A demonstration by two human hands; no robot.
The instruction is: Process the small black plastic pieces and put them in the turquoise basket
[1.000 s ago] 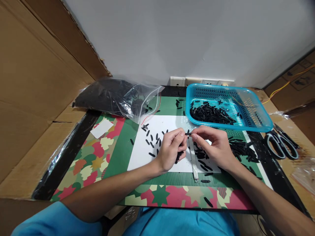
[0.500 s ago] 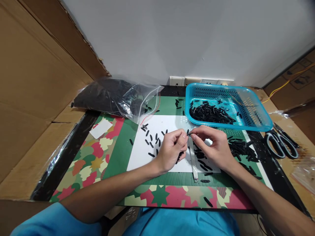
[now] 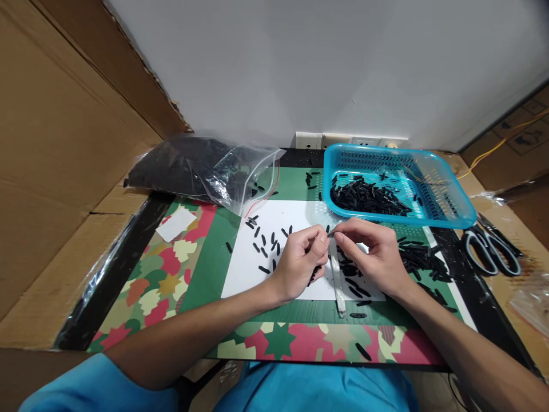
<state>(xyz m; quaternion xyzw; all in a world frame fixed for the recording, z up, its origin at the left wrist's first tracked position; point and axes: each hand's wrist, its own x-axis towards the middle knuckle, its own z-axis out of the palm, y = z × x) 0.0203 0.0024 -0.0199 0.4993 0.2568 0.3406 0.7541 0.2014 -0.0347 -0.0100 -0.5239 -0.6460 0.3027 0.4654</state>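
The counter [image 3: 128,269] has a bright mat on it, and in the middle of the mat lies a white sheet [image 3: 291,214]. That sheet is the spot to find the rest by. Behind it on the left sits a clear bag [image 3: 201,169] full of black bits. Behind it on the right sits a blue basket [image 3: 398,186] with a heap of black bits inside, so a good many look done. Far off to the right of the sheet lie scissors [image 3: 493,252].

Lots of work looks left: loose black bits [image 3: 266,249] are spread on the left part of the sheet, and a pile [image 3: 418,257] lies off its right edge.

Over the front of the sheet, both hands meet. The left hand [image 3: 300,263] and the right hand [image 3: 377,257] pinch one small black bit [image 3: 330,233] between their fingertips. It is tiny, so I cannot tell its shape well. A thin pale strip [image 3: 337,280] lies on the sheet just under the hands.
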